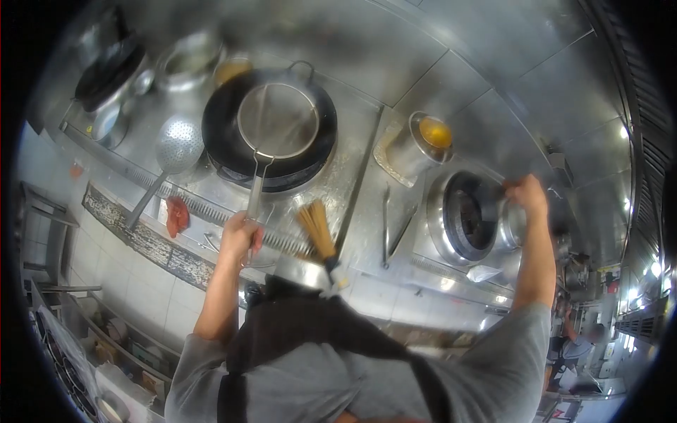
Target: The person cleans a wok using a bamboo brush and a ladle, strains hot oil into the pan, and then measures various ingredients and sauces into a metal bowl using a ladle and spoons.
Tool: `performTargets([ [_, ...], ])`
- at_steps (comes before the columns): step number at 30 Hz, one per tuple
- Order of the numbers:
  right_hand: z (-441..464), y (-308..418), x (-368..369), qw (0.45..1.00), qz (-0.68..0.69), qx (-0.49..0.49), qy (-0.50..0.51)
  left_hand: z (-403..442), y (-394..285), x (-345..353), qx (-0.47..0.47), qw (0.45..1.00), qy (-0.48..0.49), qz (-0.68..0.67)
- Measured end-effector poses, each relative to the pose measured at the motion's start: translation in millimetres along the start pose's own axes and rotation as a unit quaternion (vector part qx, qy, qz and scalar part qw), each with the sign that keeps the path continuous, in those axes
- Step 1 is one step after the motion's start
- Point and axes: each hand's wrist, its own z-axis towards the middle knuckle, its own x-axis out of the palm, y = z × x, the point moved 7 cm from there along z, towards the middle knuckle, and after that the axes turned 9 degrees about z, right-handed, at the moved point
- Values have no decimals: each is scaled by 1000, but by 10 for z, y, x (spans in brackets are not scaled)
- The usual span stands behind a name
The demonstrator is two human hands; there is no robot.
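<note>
My left hand (242,235) is closed round the handle of a round mesh strainer (278,120), whose basket lies over a black wok (211,127) on the steel stove. On the right, my right hand (525,194) is closed at the upper right of a dark pan (470,217); what its fingers grip is too small to make out. A bamboo brush (317,229) lies between my arms, near the stove's front edge. Left of the wok rests a perforated ladle (179,144).
Metal tongs (386,225) lie right of centre, below a steel pot (416,144) with a yellow bowl. A red cloth (177,216) sits at the left front edge. More pans (109,74) stand at the far left. Another person (575,347) is at the far right.
</note>
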Motion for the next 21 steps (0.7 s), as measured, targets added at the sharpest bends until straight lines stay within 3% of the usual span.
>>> performTargets([
  [2, -112, 158, -130, 1000, 19, -16, -12, 34, 19, 89, -2, 999, 52, 1],
  [7, -190, 513, -357, 992, -33, -102, -65, 139, -18, 252, 3, 998, 67, -19],
  [10, -419, 914, -386, 998, -16, -47, -25, 218, 9, 298, -10, 993, 112, -37],
  [14, -451, 1194, -179, 995, 23, -96, 1, 231, -42, 309, -27, 993, 116, -11],
  [18, -407, 1570, 134, 978, 32, -206, 11, 248, -76, 315, -14, 993, 119, -18],
  [21, -588, 2062, 327, 940, -59, -333, -46, 225, -98, 260, -14, 993, 117, 5],
])
